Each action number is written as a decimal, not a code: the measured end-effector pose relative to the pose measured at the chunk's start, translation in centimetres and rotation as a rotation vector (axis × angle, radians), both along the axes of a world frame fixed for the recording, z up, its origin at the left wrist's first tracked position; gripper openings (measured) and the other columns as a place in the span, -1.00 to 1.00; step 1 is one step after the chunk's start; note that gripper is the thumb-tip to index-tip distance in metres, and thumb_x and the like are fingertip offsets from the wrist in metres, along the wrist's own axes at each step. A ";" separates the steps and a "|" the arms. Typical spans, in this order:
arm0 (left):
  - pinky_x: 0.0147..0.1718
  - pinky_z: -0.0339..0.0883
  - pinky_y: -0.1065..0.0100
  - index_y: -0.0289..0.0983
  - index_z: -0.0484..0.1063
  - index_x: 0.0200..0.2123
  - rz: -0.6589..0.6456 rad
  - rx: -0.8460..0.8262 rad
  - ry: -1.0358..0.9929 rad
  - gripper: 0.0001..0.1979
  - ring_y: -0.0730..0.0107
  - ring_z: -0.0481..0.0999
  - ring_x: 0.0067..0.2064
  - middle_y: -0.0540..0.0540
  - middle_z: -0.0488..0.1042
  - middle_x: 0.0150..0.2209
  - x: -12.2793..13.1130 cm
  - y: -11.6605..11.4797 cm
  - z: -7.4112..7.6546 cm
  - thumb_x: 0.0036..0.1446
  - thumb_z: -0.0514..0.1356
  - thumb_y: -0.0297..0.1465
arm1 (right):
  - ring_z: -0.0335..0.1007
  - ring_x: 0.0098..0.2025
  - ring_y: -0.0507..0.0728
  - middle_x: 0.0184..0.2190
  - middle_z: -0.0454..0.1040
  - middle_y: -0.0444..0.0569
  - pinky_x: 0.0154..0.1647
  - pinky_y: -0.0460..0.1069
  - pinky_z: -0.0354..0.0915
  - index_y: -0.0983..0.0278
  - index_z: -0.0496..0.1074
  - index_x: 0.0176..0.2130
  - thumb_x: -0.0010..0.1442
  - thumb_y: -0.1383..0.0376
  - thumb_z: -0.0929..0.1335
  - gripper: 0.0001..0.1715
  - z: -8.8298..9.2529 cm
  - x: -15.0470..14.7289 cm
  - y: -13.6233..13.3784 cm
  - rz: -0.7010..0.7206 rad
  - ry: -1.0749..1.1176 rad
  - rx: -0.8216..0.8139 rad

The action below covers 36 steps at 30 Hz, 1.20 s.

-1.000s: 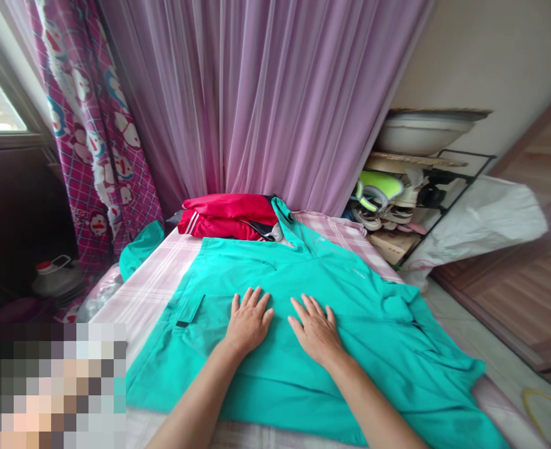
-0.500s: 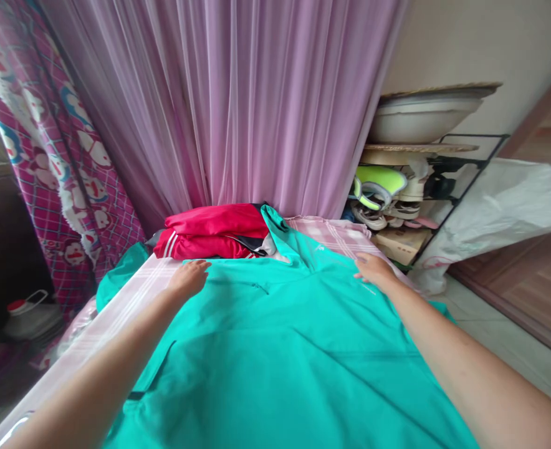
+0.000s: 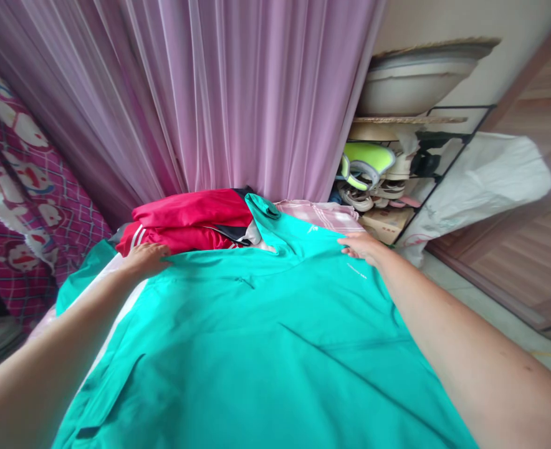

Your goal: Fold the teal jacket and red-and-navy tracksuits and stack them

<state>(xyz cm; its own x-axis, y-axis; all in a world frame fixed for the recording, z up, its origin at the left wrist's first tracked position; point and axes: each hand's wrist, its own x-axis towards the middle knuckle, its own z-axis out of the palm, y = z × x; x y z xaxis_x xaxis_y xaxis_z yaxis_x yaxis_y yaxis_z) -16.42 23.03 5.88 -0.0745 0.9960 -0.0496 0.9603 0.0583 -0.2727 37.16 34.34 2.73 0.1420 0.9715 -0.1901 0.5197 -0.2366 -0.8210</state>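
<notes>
A teal jacket (image 3: 257, 337) lies spread over the table, a zipped pocket at its lower left and small white lettering near its right shoulder. My left hand (image 3: 145, 259) is closed on the jacket's left shoulder edge, beside a folded red garment (image 3: 186, 215) with white stripes. At the opposite shoulder, the fingers of my right hand (image 3: 362, 245) pinch the cloth. The jacket's collar (image 3: 268, 209) rests against the red garment. One teal sleeve (image 3: 86, 274) hangs past the table's left side.
Pink checked cloth (image 3: 322, 212) covers the table. Lilac curtains (image 3: 257, 93) hang behind it. A rack (image 3: 462, 140) at right holds shoes, a lime-green visor (image 3: 369, 162) and a large basin (image 3: 406, 84). Beside it hangs a white plastic bag (image 3: 495, 181), near a wooden door (image 3: 528, 243).
The view has shifted closer and to the right. My left hand has moved slightly outward and away from me with the jacket's shoulder edge. My right hand stays at the other shoulder.
</notes>
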 end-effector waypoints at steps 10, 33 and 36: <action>0.02 0.24 0.31 -0.18 0.43 -0.03 -0.222 0.104 -0.164 -0.58 0.33 0.51 -0.09 0.05 0.61 -0.15 -1.9 -12.5 -0.3 0.22 -0.12 -0.23 | 0.55 -0.36 0.06 -0.29 0.57 0.05 -0.62 -0.21 0.23 0.33 0.47 -0.17 0.12 0.28 0.45 -0.75 3.4 4.9 -10.7 0.098 0.173 -0.104; 0.25 0.15 -0.09 -0.13 0.42 0.18 -0.168 0.130 -0.484 -0.54 0.10 0.42 0.23 -0.16 0.46 0.20 12.3 -16.2 -4.3 0.31 -0.01 -0.17 | 0.44 0.11 0.27 0.09 0.52 0.07 0.04 0.09 0.33 0.17 0.48 0.11 0.30 0.19 0.22 -0.53 4.6 -5.0 -11.4 0.325 -0.872 0.218; 0.25 0.15 -0.15 -0.10 0.47 0.13 -0.165 0.239 -0.498 -0.56 0.04 0.40 0.25 -0.14 0.46 0.19 13.3 -16.6 -6.9 0.30 0.03 -0.13 | 0.31 0.23 0.25 0.29 0.31 0.08 0.18 0.09 0.24 0.19 0.48 0.14 0.30 0.23 0.24 -0.52 3.4 -7.4 -8.0 0.429 -0.870 0.270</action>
<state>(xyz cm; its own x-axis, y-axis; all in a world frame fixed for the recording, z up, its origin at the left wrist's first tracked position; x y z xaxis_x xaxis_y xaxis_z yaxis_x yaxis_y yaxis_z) -3.16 6.44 -1.01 0.0576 0.9803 0.1891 0.9712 -0.0988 0.2167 29.75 26.34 6.16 -0.2457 0.9682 0.0471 0.9616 0.2496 -0.1142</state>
